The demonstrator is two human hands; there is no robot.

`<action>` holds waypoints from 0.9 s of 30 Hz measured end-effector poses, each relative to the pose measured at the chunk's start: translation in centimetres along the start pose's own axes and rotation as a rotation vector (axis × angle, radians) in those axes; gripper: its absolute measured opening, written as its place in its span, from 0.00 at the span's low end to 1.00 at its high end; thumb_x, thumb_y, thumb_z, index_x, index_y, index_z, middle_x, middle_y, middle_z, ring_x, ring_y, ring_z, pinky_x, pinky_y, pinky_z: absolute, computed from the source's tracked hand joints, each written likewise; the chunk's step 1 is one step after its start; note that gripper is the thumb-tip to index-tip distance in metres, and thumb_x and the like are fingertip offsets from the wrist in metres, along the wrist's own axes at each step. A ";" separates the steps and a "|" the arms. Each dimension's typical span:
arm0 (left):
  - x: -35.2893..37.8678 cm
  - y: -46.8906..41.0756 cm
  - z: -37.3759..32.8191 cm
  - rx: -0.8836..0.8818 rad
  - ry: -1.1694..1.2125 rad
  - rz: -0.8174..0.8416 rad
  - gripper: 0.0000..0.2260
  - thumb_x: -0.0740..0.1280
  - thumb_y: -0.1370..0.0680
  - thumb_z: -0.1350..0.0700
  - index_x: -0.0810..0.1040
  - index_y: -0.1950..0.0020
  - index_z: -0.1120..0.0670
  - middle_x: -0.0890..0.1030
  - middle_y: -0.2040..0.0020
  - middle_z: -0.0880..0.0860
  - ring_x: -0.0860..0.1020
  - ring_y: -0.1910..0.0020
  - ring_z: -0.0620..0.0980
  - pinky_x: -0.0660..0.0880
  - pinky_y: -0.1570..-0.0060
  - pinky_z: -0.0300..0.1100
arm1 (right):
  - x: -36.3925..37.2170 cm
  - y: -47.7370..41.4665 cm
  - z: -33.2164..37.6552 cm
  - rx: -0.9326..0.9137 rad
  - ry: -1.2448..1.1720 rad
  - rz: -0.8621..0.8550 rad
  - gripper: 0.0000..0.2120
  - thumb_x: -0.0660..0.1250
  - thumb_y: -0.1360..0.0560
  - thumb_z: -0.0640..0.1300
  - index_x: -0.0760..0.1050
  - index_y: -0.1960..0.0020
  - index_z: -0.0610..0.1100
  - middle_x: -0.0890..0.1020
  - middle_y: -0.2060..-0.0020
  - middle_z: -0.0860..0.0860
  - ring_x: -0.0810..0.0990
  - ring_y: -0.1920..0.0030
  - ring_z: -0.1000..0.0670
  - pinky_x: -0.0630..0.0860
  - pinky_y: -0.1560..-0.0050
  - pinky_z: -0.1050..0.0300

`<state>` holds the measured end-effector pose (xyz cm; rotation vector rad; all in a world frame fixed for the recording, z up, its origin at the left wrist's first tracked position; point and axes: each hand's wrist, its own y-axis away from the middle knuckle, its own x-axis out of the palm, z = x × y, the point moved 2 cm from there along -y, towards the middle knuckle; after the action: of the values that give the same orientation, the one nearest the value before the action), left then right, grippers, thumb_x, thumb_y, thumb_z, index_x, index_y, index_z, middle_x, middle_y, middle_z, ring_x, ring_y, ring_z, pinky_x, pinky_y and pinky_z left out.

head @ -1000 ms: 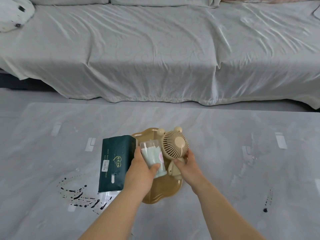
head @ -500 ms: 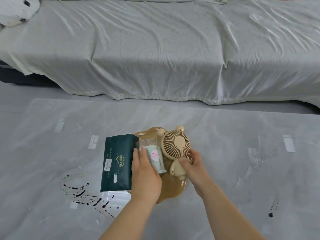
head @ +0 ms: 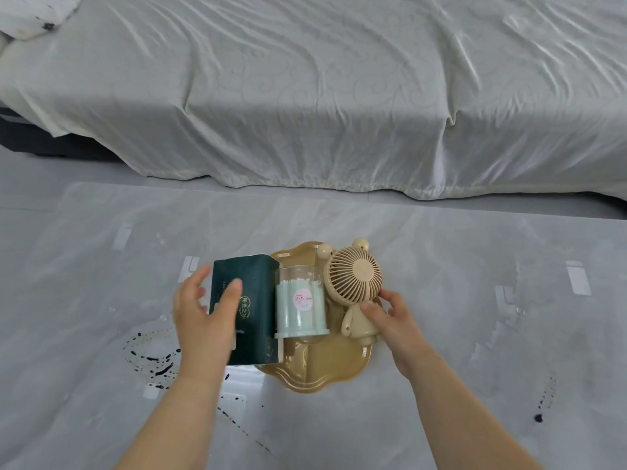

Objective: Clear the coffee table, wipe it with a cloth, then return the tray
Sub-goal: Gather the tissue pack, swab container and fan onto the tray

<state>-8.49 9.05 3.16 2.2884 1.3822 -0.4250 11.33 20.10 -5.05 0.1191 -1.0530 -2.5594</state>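
We saw a grey worktop with a tan tray near its middle, in front of a sofa under a pale cover; on the tray stood a clear jar of cotton swabs with a mint base and a pink sticker, upright, and just right of it a beige bear-shaped fan, also upright; a dark green tissue pack stood on end at the tray's left edge, touching the jar's side; the left hand was spread wide around the pack, the thumb across its front face and the fingers at its far left side, though we could not tell whether it gripped firmly, since the hand was blurred; the right hand held the fan by its body, the thumb on the front and the fingers curled behind; black ink spatters dotted the worktop left of the tray, with a further small blot well apart on the right; strips of pale tape lay here and there on the surface.
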 end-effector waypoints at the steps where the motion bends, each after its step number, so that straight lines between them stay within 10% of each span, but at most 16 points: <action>1: -0.4 -0.9 0.8 -0.100 -0.004 0.045 0.19 0.66 0.27 0.52 0.67 0.38 0.42 0.67 0.35 0.48 0.67 0.39 0.46 0.65 0.44 0.43 | 0.1 0.0 0.0 0.003 -0.006 0.002 0.23 0.64 0.25 0.40 0.61 0.33 0.45 0.72 0.51 0.55 0.72 0.57 0.60 0.74 0.68 0.72; 6: -1.5 -3.6 5.1 -0.533 0.227 0.529 0.23 0.62 0.25 0.51 0.61 0.31 0.47 0.73 0.38 0.50 0.71 0.39 0.52 0.71 0.48 0.49 | -0.3 -0.4 0.2 0.026 0.013 0.034 0.38 0.64 0.25 0.44 0.42 0.26 0.49 0.63 0.35 0.50 0.67 0.36 0.48 0.69 0.37 0.47; 11: -0.8 -4.4 7.0 -0.661 0.188 0.672 0.13 0.64 0.29 0.49 0.73 0.45 0.48 0.86 0.60 0.50 0.83 0.61 0.51 0.79 0.67 0.43 | -0.4 -0.7 0.5 0.116 0.075 0.165 0.28 0.63 0.25 0.46 0.55 0.29 0.52 0.67 0.32 0.52 0.70 0.36 0.46 0.67 0.35 0.39; 20: 0.7 -5.0 8.0 -0.745 0.250 0.740 0.18 0.67 0.41 0.44 0.78 0.56 0.53 0.85 0.67 0.54 0.83 0.69 0.53 0.78 0.74 0.43 | 0.1 -1.2 0.0 0.143 0.038 0.160 0.23 0.65 0.27 0.44 0.63 0.34 0.49 0.74 0.41 0.52 0.78 0.49 0.51 0.78 0.52 0.49; 27: 0.9 -4.6 8.3 -0.652 0.252 0.741 0.27 0.68 0.41 0.43 0.75 0.45 0.51 0.85 0.61 0.52 0.83 0.62 0.54 0.77 0.65 0.44 | 0.6 -0.6 -0.3 0.136 0.009 0.151 0.18 0.64 0.27 0.42 0.66 0.39 0.50 0.76 0.45 0.51 0.79 0.52 0.52 0.78 0.61 0.55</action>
<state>-12.48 7.37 -5.36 2.1084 0.5377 0.4915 10.68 20.08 -5.71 0.0823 -1.1856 -2.3511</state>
